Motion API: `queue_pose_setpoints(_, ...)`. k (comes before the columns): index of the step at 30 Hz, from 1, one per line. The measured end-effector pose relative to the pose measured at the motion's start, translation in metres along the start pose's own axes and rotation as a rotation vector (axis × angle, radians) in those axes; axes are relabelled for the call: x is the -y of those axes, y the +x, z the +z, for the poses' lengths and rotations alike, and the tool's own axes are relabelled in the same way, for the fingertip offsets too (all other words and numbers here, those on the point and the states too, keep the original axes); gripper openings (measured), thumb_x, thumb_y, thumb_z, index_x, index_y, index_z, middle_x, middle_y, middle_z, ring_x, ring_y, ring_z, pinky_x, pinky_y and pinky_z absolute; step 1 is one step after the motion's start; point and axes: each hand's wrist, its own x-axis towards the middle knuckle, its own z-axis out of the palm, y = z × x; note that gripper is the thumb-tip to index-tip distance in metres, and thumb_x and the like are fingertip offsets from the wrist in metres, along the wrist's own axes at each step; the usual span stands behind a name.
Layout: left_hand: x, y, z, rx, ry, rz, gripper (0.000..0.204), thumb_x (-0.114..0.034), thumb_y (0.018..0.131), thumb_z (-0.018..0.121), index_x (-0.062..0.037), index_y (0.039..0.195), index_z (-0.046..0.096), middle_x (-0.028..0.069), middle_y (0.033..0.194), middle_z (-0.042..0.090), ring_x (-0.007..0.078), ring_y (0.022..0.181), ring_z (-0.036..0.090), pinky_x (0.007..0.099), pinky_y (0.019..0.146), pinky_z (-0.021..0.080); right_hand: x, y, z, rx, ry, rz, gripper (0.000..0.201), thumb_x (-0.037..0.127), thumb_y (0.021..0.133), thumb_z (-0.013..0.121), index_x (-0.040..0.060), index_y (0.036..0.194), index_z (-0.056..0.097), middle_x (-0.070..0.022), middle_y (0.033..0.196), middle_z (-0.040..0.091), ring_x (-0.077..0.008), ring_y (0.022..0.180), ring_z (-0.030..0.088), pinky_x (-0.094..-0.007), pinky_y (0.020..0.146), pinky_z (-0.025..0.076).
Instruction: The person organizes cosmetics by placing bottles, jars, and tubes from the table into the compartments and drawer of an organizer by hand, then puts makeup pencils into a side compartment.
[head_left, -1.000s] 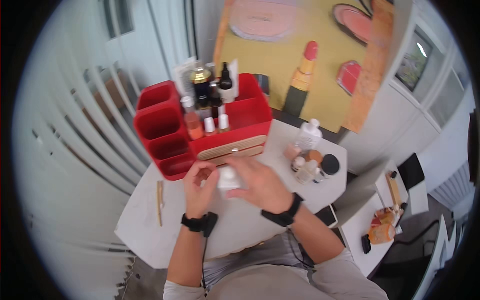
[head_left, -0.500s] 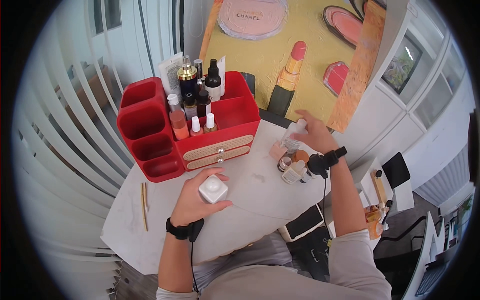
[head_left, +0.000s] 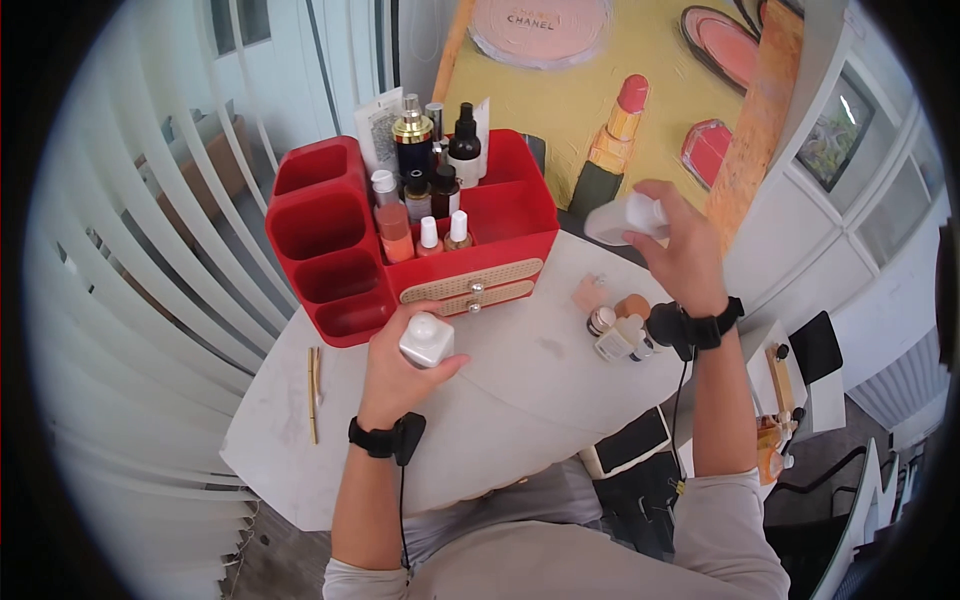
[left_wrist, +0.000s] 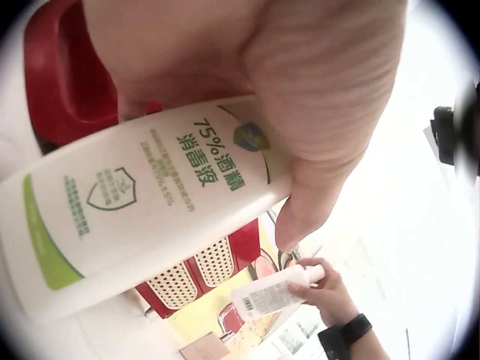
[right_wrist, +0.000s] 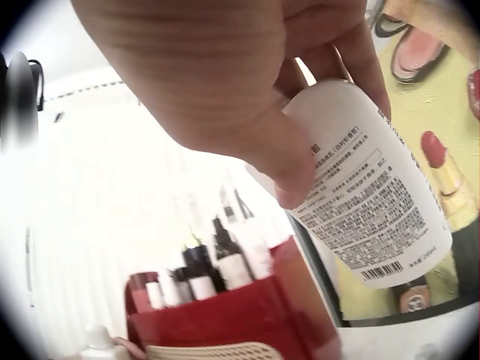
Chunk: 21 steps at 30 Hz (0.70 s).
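Left hand (head_left: pixel 398 370) and right hand (head_left: pixel 692 250) are each gripping a bottle, so the step under way appears to be the handling of those two containers; the next move seems to call for a firm hold on both and for care with the tilt on the right.

Behind them, a large yellow painting of cosmetics (head_left: pixel 520 100) is forming the backdrop to a white, marble-patterned table (head_left: pixel 510 420). On that table a glossy red organizer with woven-front drawers (head_left: pixel 515 250) is holding assorted bottles and tubes.

Near the organizer's front, the left hand is curling round a white plastic bottle with green print (left_wrist: pixel 142 195), thumb against its side and the other fingers mostly hidden. Its cap is facing up in the head view; whether its base is touching the table, one cannot tell.

Farther back, the right hand is pinching a white cylindrical bottle with dense dark print (right_wrist: pixel 364 199) between thumb and fingers near its upper end. That bottle is tilting well over in the air, its base pointing toward the organizer's side.

Below the right hand, a small clear bottle (head_left: pixel 613 346) is standing among little jars, while thin gold-coloured sticks (head_left: pixel 312 400) are lying at the table's left.
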Motion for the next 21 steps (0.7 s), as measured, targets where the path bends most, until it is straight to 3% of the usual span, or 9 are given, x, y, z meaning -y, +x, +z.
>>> queue_pose_setpoints(3,0.003,0.001,0.000,0.003,-0.013,0.005,0.063,-0.011,0.070,0.095,-0.0067,0.126,0.065,0.0058,0.108,0.075,0.0162,0.098,0.070,0.0325,0.089,0.056,0.039,-0.006,-0.011,0.048,0.169,-0.056,0.052,0.005,0.080,0.086,0.0095,0.126,0.062,-0.0140,0.109,0.074,-0.0373,0.091,0.073,-0.0413,0.078,0.059)
queue_pose_setpoints(5,0.004,0.001,-0.001,0.010,-0.016,0.004,0.065,-0.010,0.070,0.096,-0.0063,0.126,0.065,0.0060,0.108,0.075,0.0160,0.098,0.070,0.0324,0.090,0.056,0.056,-0.016,-0.005,0.319,0.377,-0.136,0.053,0.004,0.080,0.087,0.0076,0.127,0.064,-0.0110,0.112,0.074,-0.0342,0.099,0.073,-0.0383,0.084,0.059)
queue_pose_setpoints(7,0.003,0.001,-0.005,0.020,-0.017,0.007,0.066,-0.010,0.069,0.096,-0.0060,0.127,0.065,0.0061,0.108,0.075,0.0159,0.099,0.070,0.0324,0.090,0.056,0.059,-0.040,0.034,0.489,0.493,-0.187,0.053,0.008,0.079,0.088,0.0090,0.127,0.065,-0.0121,0.112,0.073,-0.0354,0.097,0.073,-0.0401,0.084,0.059)
queue_pose_setpoints(11,0.005,0.000,-0.012,0.022,-0.065,-0.028,0.064,-0.005,0.071,0.090,-0.0042,0.129,0.063,0.0060,0.111,0.075,0.0149,0.103,0.068,0.0323,0.094,0.055,0.104,-0.075,0.084,0.566,0.502,-0.183,0.067,0.010,0.081,0.086,0.0139,0.141,0.058,-0.0151,0.114,0.073,-0.0386,0.099,0.073,-0.0456,0.084,0.059)
queue_pose_setpoints(18,0.003,0.001,-0.031,-0.055,-0.012,-0.059,0.062,-0.002,0.072,0.087,-0.0047,0.130,0.063,0.0057,0.110,0.075,0.0147,0.101,0.069,0.0317,0.093,0.055,0.129,-0.083,0.100,0.471,0.642,-0.084,0.089,0.011,0.081,0.086,0.0172,0.159,0.043,-0.0194,0.124,0.070,-0.0416,0.108,0.070,-0.0472,0.088,0.059)
queue_pose_setpoints(20,-0.001,0.002,-0.034,-0.052,-0.017,-0.094,0.062,-0.002,0.073,0.087,-0.0047,0.130,0.063,0.0058,0.110,0.075,0.0148,0.101,0.069,0.0319,0.093,0.055,0.120,-0.088,0.091,0.159,0.678,-0.171,0.080,0.011,0.084,0.085,0.0147,0.155,0.049,-0.0168,0.131,0.068,-0.0351,0.113,0.070,-0.0426,0.091,0.058)
queue_pose_setpoints(21,-0.002,0.001,-0.034,-0.051,0.000,-0.090,0.062,-0.002,0.073,0.088,-0.0047,0.129,0.063,0.0060,0.110,0.076,0.0149,0.101,0.069,0.0320,0.093,0.055,0.112,-0.091,0.081,0.168,0.673,-0.171,0.080,0.011,0.084,0.085,0.0147,0.155,0.049,-0.0168,0.131,0.068,-0.0351,0.113,0.070,-0.0426,0.091,0.058)
